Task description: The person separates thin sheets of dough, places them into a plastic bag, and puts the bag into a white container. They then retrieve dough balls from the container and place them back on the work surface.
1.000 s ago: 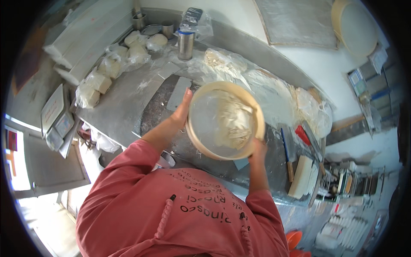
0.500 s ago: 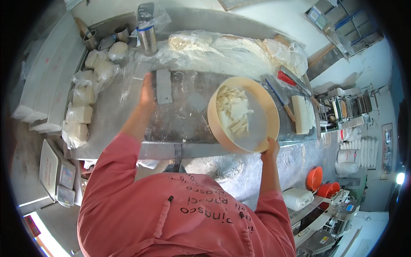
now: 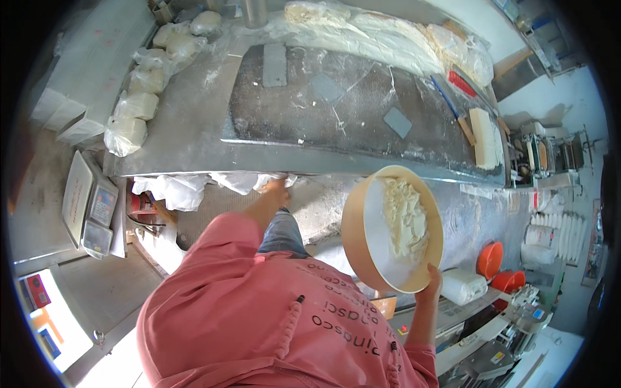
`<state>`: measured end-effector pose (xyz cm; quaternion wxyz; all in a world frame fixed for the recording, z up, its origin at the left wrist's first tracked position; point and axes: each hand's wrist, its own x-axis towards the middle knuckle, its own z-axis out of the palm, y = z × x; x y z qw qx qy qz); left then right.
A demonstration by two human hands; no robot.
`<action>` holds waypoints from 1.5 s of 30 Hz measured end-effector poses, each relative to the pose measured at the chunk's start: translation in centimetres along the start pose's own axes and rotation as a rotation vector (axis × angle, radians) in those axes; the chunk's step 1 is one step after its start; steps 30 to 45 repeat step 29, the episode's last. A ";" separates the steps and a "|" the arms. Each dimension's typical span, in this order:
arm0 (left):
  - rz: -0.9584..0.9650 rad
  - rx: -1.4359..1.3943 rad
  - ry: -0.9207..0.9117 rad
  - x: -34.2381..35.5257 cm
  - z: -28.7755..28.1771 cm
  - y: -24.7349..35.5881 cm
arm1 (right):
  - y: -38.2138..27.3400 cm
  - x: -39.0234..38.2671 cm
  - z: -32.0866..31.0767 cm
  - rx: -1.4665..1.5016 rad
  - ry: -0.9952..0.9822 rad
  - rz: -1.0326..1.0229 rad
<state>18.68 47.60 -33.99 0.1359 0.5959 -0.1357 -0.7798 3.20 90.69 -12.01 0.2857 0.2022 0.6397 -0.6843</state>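
Note:
My right hand (image 3: 432, 283) is closed on the rim of a round wooden flour sieve (image 3: 357, 239) and holds it in the air in front of the table's near edge. Pale strips that look like cut dough (image 3: 407, 216) lie heaped in the sieve, over its whitish mesh. Below the table edge is my left hand (image 3: 277, 192), next to white plastic bags (image 3: 174, 193) under the table. Its fingers are too hidden and blurred to make out. On the dark work board (image 3: 297, 116) lie flat grey scraper plates (image 3: 398, 122) and a few crumbs.
Bagged dough blocks (image 3: 132, 107) line the table's left side. Floury plastic sheeting (image 3: 375, 39) runs along the back. At the right lie a long knife (image 3: 453, 107), a red brush (image 3: 462, 84) and a pale block (image 3: 484, 139). A white scale (image 3: 90, 204) stands left; orange basins (image 3: 490, 260) stand right.
The sieve has come off the board toward me, past the table edge, and its strips have shifted into a heap. My left hand has left the tabletop and dropped below the edge.

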 end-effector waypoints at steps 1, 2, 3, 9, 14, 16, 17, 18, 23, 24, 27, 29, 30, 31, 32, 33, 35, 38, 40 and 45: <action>0.035 -0.136 -0.018 1.0 0.9 0.8 | 1.0 -1.3 -1.5 0.007 0.002 0.011; 0.139 -0.319 -0.302 8.0 -2.8 0.6 | 0.5 -1.4 -0.7 -0.015 -0.057 0.074; 0.159 -0.404 -0.485 7.8 -2.1 1.0 | 1.7 -1.6 -0.9 0.008 -0.052 0.144; 0.222 -0.020 -0.115 8.6 -2.3 -0.8 | 3.8 0.3 3.7 -0.252 -0.209 0.351; -0.185 0.060 -0.116 2.4 -9.8 -6.9 | 3.5 1.0 12.0 -0.433 -0.360 0.578; -0.437 0.036 -0.238 -2.8 -12.1 -5.5 | 4.9 3.2 12.7 -0.557 -0.394 0.697; -0.539 0.010 -0.314 -5.0 -12.7 -4.0 | 5.0 3.9 13.8 -0.623 -0.446 0.784; -0.614 -0.014 -0.386 -7.0 -12.9 -2.3 | 4.8 4.2 15.1 -0.688 -0.491 0.810; -0.347 0.228 -0.477 -9.5 -12.5 3.2 | 4.4 6.6 20.6 -0.879 -0.605 0.831; -0.302 0.150 -0.448 -9.6 -11.9 3.8 | 4.1 6.8 21.4 -0.869 -0.593 0.733; -0.260 0.167 -0.219 -10.7 -9.9 2.8 | 3.5 7.3 22.5 -0.961 -0.631 0.678; -0.443 0.182 -0.238 -8.1 -11.6 0.3 | 3.3 8.0 22.5 -1.017 -0.661 0.699; -0.443 0.182 -0.238 -8.1 -11.6 0.3 | 3.3 8.0 22.5 -1.017 -0.661 0.699; -0.443 0.182 -0.238 -8.1 -11.6 0.3 | 3.3 8.0 22.5 -1.017 -0.661 0.699; -0.443 0.182 -0.238 -8.1 -11.6 0.3 | 3.3 8.0 22.5 -1.017 -0.661 0.699; -0.443 0.182 -0.238 -8.1 -11.6 0.3 | 3.3 8.0 22.5 -1.017 -0.661 0.699; -0.443 0.182 -0.238 -8.1 -11.6 0.3 | 3.3 8.0 22.5 -1.017 -0.661 0.699; -0.443 0.182 -0.238 -8.1 -11.6 0.3 | 3.3 8.0 22.5 -1.017 -0.661 0.699; -0.443 0.182 -0.238 -8.1 -11.6 0.3 | 3.3 8.0 22.5 -1.017 -0.661 0.699; -0.443 0.182 -0.238 -8.1 -11.6 0.3 | 3.3 8.0 22.5 -1.017 -0.661 0.699</action>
